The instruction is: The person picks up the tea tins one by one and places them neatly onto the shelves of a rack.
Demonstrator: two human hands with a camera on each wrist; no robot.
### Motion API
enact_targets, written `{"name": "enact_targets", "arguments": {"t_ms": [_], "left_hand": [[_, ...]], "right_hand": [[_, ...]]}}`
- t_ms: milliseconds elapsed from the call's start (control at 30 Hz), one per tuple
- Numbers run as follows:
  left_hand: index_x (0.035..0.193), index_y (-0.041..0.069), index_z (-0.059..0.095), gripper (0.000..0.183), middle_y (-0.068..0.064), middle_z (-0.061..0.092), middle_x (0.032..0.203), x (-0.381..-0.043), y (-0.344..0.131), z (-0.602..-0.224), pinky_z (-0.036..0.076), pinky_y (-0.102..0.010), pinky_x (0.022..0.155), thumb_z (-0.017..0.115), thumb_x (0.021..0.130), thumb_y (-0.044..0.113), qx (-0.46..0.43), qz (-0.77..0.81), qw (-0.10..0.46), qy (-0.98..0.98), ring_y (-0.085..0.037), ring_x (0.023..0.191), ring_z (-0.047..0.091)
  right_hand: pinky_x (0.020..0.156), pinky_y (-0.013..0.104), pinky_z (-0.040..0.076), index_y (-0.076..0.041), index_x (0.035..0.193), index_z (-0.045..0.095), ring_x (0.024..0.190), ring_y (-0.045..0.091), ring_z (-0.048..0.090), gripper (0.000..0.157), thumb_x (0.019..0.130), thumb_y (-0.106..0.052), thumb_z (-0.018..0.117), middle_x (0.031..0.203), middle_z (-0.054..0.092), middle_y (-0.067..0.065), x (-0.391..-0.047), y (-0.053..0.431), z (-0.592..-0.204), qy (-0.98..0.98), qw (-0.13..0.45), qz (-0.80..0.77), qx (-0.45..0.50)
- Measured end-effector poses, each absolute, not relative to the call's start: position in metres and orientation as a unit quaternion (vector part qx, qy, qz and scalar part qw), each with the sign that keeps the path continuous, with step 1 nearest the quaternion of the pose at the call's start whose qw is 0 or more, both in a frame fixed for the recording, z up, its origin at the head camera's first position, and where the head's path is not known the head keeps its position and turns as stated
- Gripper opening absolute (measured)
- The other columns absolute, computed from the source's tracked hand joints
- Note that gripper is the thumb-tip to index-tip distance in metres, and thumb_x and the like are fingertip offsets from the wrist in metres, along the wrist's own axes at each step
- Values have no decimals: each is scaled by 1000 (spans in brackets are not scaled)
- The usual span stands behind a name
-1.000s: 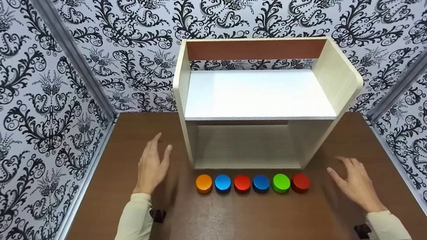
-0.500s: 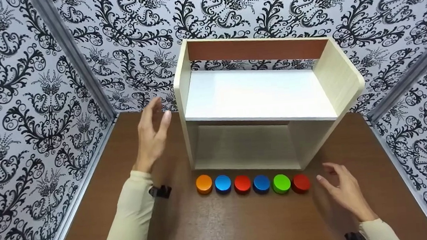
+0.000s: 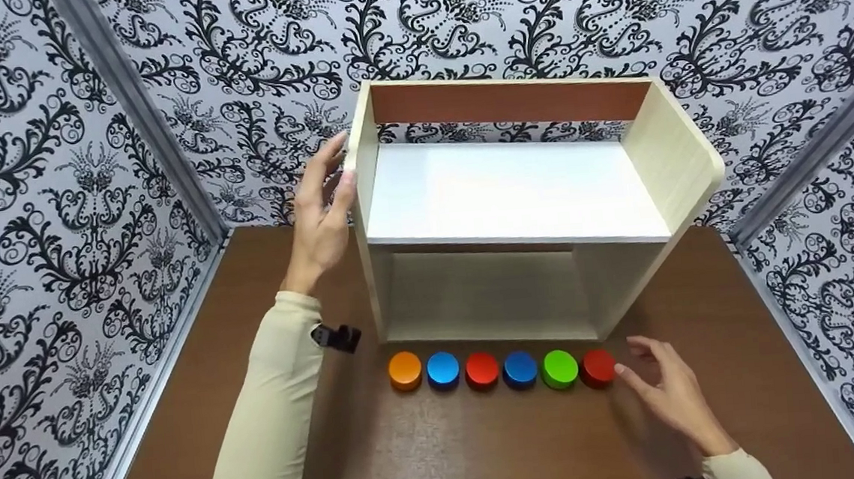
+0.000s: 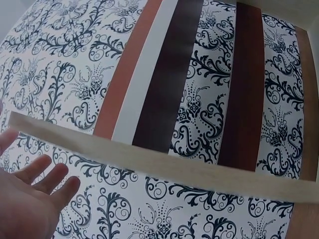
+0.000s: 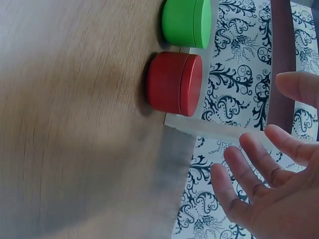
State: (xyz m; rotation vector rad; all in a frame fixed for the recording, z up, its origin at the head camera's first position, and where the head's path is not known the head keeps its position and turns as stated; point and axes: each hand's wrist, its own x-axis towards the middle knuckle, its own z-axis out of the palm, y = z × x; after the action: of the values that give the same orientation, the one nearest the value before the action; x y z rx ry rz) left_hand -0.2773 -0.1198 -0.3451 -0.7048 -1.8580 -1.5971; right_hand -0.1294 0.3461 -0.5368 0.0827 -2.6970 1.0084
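Observation:
A two-tier wooden shelf [image 3: 514, 188] with a white middle board stands on the brown table. Beside its left side panel [image 4: 164, 164], my left hand [image 3: 322, 217] is raised with fingers spread, thumb and fingertips at the panel's front edge; whether they touch it I cannot tell. In front of the shelf runs a row of round lidded tins, with a dark red tin [image 5: 172, 83] at the right end and a green tin [image 3: 560, 369] beside it. My right hand [image 3: 671, 391] hovers just right of the red tin, fingers relaxed and holding nothing.
The row continues leftward with a dark blue tin [image 3: 519, 370], a red tin [image 3: 482, 371], a light blue tin [image 3: 443, 370] and an orange tin [image 3: 405, 371]. Black-and-white patterned walls [image 3: 95, 217] close off the table's back and sides.
My left hand has risen from low over the table, moving forward and right to the shelf's left panel. My right hand has drifted left toward the dark red tin. Shelf and tins stay put.

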Motion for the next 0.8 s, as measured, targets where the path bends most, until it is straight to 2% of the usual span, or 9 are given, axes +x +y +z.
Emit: {"name": "enact_targets", "arguments": {"t_ms": [100,233,300,433,533,667,800], "left_hand": [[147,2,47,44,-19,53,141,-281,-117,-346,51,-45,98,48,105,15,-266,-605,282,-695,-36,123,55],[146,2,50,42,-16,51,147,-281,-115,-346,40,-41,111,47,106,15,-254,-600,276,-707,-30,133,49],[145,3,51,41,-14,50,150,-280,-114,-347,38,-38,113,47,106,16,-244,-600,272,-712,-27,135,48],[144,1,51,41,-16,53,146,-281,-113,-348,46,-40,104,46,106,16,-242,-611,268,-704,-33,123,56],[144,0,50,42,-19,54,142,-282,-113,-349,48,-41,99,46,106,17,-246,-617,267,-698,-36,118,57],[143,-1,50,42,-25,55,138,-283,-113,-349,49,-43,96,45,105,17,-254,-621,268,-692,-40,114,57],[142,-2,50,43,-25,58,132,-285,-113,-350,50,-49,93,45,105,18,-260,-620,270,-689,-45,110,56]], "right_hand": [[84,21,50,-3,129,63,105,26,60,46,90,-21,79,112,64,8,-129,344,-539,-928,134,347,35],[84,40,52,-3,128,63,105,27,60,45,90,-22,79,111,64,11,-128,342,-542,-929,134,341,39],[83,44,52,-3,127,63,104,27,60,45,90,-22,79,111,64,12,-129,341,-544,-929,136,341,41],[84,40,54,-3,126,64,103,27,61,45,87,-19,81,110,65,12,-129,340,-546,-926,142,348,44],[84,40,54,-3,126,64,102,28,61,45,87,-18,81,109,65,12,-129,340,-547,-924,143,351,44],[85,47,52,-3,128,63,103,28,60,48,87,-22,81,111,64,13,-131,342,-549,-925,136,355,30],[87,55,48,-2,131,60,108,32,57,56,87,-28,82,115,61,17,-134,347,-552,-925,119,361,9]]}}
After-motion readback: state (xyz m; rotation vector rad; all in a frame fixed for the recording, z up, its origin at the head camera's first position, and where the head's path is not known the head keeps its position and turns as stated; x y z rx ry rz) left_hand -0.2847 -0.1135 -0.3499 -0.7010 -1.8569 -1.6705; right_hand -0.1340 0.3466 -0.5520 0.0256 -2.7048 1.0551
